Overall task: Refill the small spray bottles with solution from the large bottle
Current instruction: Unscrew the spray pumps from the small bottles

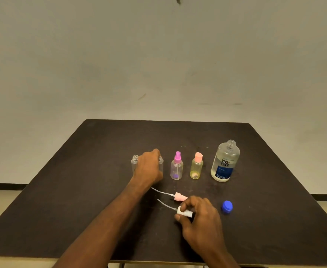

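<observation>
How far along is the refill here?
Done: large bottle uncapped, blue cap set aside; two clear bottles opened, pink sprayer lying loose. In hand: left hand grips a clear bottle; right hand pinches the white sprayer. Left: purple-topped and yellow bottles still capped.

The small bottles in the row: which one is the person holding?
The clear uncapped bottle second from left, gripped by the left hand. The other three stand untouched.

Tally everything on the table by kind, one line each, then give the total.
Small bottles: 4 (open clear, clear one gripped by left hand, purple-topped, pink-capped yellow)
Large bottle: 1
Loose spray tops: 2 (pink, white in right hand)
Blue cap: 1
Total: 8
</observation>
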